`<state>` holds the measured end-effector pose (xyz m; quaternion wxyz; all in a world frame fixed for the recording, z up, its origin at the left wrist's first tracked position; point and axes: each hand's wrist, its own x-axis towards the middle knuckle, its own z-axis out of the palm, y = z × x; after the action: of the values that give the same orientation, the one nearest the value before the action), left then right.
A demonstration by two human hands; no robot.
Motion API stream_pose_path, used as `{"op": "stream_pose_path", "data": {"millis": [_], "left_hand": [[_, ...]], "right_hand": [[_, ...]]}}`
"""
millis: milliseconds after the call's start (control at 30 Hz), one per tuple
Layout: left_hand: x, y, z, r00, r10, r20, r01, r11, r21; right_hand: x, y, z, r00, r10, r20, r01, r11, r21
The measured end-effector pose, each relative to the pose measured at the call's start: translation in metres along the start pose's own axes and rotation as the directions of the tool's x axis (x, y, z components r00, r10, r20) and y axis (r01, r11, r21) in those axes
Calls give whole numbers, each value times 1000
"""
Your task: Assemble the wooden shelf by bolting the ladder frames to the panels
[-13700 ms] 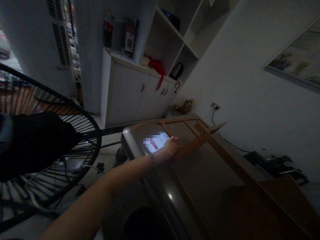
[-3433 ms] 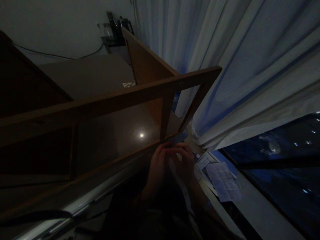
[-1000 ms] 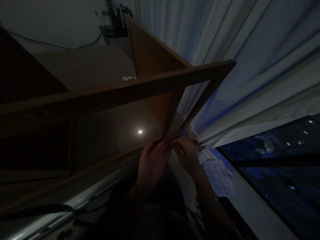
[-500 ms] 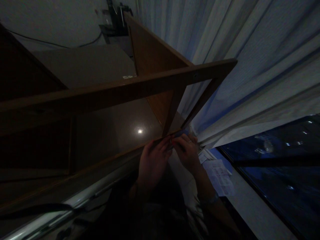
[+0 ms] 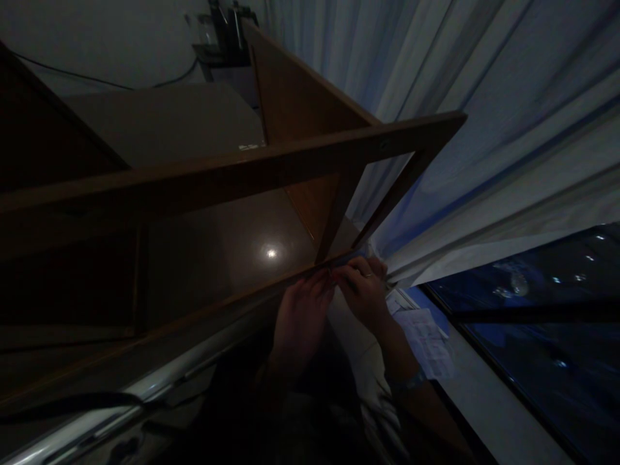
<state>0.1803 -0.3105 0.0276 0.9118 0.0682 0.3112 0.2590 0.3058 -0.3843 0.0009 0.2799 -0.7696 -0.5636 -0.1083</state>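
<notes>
Low on a wooden frame [image 5: 271, 158], both hands meet at its dark lower rail [image 5: 242, 300]. My left hand [image 5: 301, 316] reaches up from below, its fingers bent together against the rail and their tips near my right fingertips. My right hand [image 5: 365, 294], with a ring on one finger, is closed in a pinch at the same spot. Anything small between the fingers is too dark to make out. A bluish object [image 5: 357, 256] shows just above the right hand, partly covered; its kind is unclear.
Behind the frame lies a smooth grey-brown board [image 5: 232, 239] with a bright reflection. Pale curtains [image 5: 484, 148] hang on the right, above printed papers [image 5: 426, 342] and a dark window [image 5: 533, 381]. A metal rail [image 5: 159, 387] runs at lower left. A kettle [image 5: 237, 26] stands at the back.
My left hand has shifted slightly right and down. My right hand stays at nearly the same place, its wrist turned a little. The bluish object is more covered now.
</notes>
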Motion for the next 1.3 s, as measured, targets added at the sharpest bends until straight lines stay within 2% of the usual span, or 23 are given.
{"op": "stream_pose_path", "data": {"millis": [200,333,500,633,800,933,1033,1167,1233,1300], "left_hand": [[0,-3,-1,1000,8,-5,-8,1000,22],[1,-6,-3,1000,21,6,-21,999,45],[2,-10,-5,999,-39,36,37,998,42],[4,-12,-4,998,-52,46,50,998,48],[7,-13,-8,997,-1,78,-4,998,67],[7,-16,-14,995,8,98,-18,994,108],[4,-21,-20,993,42,114,-59,987,152],[5,-29,-29,985,91,150,-127,958,256],[9,-31,-35,974,124,191,-184,923,337],[13,-31,-40,953,179,246,-276,848,453]], "right_hand": [[1,-1,-8,984,-179,-25,169,959,-228],[6,1,-12,970,-243,-20,230,939,-256],[7,7,-7,987,-160,-17,156,976,-151],[3,11,6,983,-162,-87,154,984,-92],[-5,9,24,966,-151,-208,146,989,-39],[-10,-1,30,967,-46,-249,51,999,11],[-12,-11,29,970,63,-234,-49,997,68],[-10,-19,27,964,124,-235,-90,985,149],[-9,-21,26,957,158,-245,-114,976,185],[-8,-23,26,952,203,-228,-149,961,232]]}}
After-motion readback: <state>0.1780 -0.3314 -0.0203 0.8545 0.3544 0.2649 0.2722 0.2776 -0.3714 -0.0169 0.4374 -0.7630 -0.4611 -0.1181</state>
